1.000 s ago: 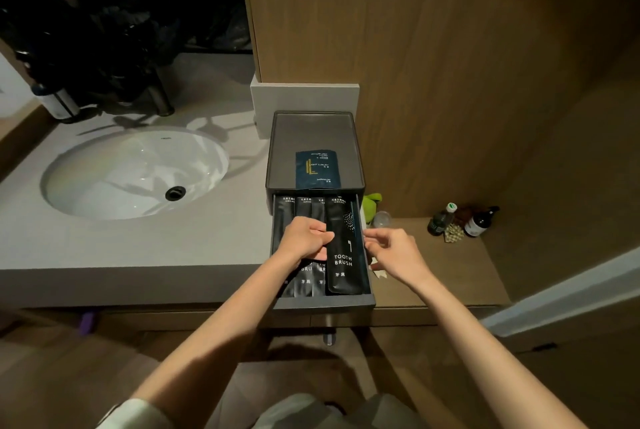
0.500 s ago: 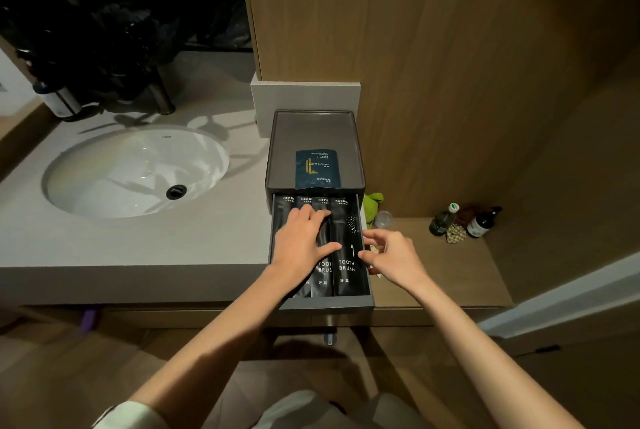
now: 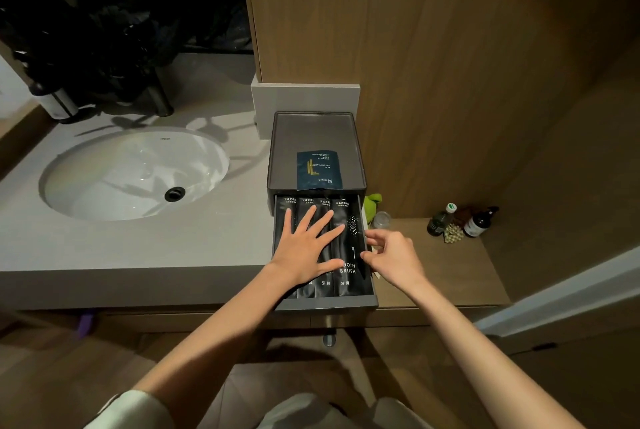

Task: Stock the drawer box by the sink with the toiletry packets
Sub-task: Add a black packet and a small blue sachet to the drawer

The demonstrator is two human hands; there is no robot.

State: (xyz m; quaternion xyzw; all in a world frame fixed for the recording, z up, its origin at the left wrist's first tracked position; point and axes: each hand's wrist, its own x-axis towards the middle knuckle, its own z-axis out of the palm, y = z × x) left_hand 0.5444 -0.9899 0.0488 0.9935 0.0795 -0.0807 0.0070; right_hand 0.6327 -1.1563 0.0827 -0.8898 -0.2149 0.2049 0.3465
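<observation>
Under the L hand (image 3: 308, 248), spread flat and pressing, four black toothbrush pkts (image 3: 348, 276) fill the open drawer (image 3: 325, 304) of the drawer box (image 3: 361, 165); R hand (image 3: 394, 257), fingers half bent at the rightmost pkt's edge, can't tell if pinching. Pkts likely light, slick, floppy: nip an end seam. Beyond both hands, blue shower-cap pkt (image 3: 319, 170) on box top.
</observation>
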